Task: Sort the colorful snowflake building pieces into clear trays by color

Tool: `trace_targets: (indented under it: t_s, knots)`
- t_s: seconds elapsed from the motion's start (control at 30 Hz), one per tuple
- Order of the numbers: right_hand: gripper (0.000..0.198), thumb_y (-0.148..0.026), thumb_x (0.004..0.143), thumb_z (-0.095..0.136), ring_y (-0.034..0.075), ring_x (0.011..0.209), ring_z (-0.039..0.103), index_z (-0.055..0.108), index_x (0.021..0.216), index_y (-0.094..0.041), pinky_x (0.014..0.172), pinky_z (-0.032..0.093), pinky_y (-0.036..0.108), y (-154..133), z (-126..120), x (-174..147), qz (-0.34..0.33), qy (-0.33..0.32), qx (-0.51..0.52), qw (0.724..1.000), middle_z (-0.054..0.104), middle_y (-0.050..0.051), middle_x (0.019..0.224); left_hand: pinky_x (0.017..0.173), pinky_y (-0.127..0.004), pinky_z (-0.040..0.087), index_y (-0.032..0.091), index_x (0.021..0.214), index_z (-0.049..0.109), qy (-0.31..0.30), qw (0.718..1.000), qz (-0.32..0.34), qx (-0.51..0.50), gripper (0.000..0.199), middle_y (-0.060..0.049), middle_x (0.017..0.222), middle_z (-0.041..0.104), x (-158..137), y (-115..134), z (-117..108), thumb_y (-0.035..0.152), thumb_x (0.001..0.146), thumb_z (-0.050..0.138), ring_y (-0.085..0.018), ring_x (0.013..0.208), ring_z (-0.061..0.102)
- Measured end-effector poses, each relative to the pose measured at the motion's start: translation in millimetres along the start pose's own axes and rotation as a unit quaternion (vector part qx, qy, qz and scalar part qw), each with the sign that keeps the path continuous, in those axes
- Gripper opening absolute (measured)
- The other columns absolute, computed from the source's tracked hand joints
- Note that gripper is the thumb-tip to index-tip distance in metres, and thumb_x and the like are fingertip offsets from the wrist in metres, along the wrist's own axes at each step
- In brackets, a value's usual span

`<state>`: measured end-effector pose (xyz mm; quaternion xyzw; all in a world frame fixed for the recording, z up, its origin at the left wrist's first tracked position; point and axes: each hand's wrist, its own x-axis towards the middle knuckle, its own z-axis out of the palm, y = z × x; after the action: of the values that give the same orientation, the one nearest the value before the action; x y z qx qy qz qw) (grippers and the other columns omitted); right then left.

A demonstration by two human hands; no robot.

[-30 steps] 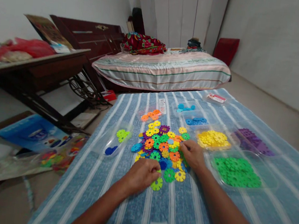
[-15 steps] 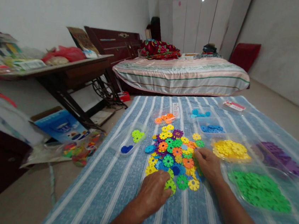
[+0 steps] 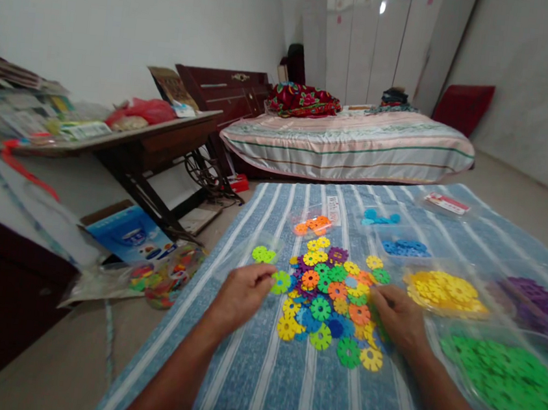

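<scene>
My left hand (image 3: 241, 293) pinches a lime-green notched plastic disc (image 3: 280, 282) by its edge, held just left of the mixed pile. In the head view this pile of flower-shaped discs (image 3: 337, 290) lies loose on the cloth in yellow, orange, green, blue and purple. At the pile's right edge rests my right hand (image 3: 400, 317), its fingers closed; whatever they hold is hidden. Beyond my left hand, a clear tray (image 3: 235, 258) carries a few lime-green discs (image 3: 263, 254).
Clear trays of yellow discs (image 3: 446, 291), green discs (image 3: 506, 373), purple discs (image 3: 538, 304) and blue discs (image 3: 404, 247) stand on the right. Orange discs (image 3: 313, 225) sit behind the pile. A striped blue cloth (image 3: 235, 383) covers the table; a bed (image 3: 349, 141) stands beyond.
My left hand has lifted a lime-green disc from the pile's near edge and carried it left and away from me. My right hand stays by the pile's right side. The view has shifted slightly.
</scene>
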<state>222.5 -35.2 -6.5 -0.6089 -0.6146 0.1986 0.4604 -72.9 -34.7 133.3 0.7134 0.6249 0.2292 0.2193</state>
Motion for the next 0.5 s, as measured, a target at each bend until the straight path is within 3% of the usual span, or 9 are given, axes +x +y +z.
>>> trace_targets:
  t_s: [0.13, 0.27, 0.37, 0.5]
  knots:
    - [0.035, -0.048, 0.083, 0.048, 0.021, 0.073, 0.061, 0.064, 0.065, -0.022, 0.07, 0.045, 0.031, 0.4, 0.1, 0.2, 0.003, 0.0, 0.005, 1.0, 0.066, 0.003, 0.073, 0.062, -0.024, 0.042, 0.018, 0.092, 0.072, 0.015, 0.985, -0.046, 0.165, 0.029, -0.001, 0.072, 0.069, 48.0, -23.6, -28.8, 0.024, 0.078, 0.048, -0.017, 0.071, 0.062]
    - [0.034, -0.046, 0.083, 0.048, 0.02, 0.073, 0.06, 0.064, 0.065, -0.022, 0.07, 0.045, 0.031, -0.1, -0.7, 0.3, 0.003, 0.001, 0.005, 1.0, 0.065, 0.003, 0.072, 0.065, -0.022, 0.043, 0.02, 0.087, 0.074, -0.025, 0.963, -0.069, 0.26, 0.027, -0.002, 0.077, 0.072, 80.4, -37.5, -25.3, 0.018, 0.078, 0.048, -0.017, 0.076, 0.065]
    - [0.032, -0.044, 0.083, 0.048, 0.02, 0.074, 0.06, 0.064, 0.066, -0.021, 0.071, 0.045, 0.031, -2.5, -1.7, 0.7, 0.0, 0.004, 0.009, 1.0, 0.066, 0.003, 0.074, 0.07, -0.023, 0.045, 0.02, 0.086, 0.074, -0.029, 0.958, -0.082, 0.275, 0.026, -0.003, 0.081, 0.074, 91.3, -41.4, -17.8, 0.016, 0.074, 0.051, -0.019, 0.084, 0.066]
    - [0.032, -0.043, 0.083, 0.048, 0.019, 0.072, 0.06, 0.064, 0.066, -0.021, 0.07, 0.045, 0.031, -5.1, -2.3, 1.3, 0.0, 0.009, 0.011, 1.0, 0.065, 0.003, 0.072, 0.079, -0.029, 0.046, 0.019, 0.101, 0.071, 0.008, 0.949, -0.093, 0.302, 0.032, -0.009, 0.1, 0.073, 86.5, -38.1, -16.9, 0.02, 0.079, 0.048, -0.024, 0.097, 0.065]
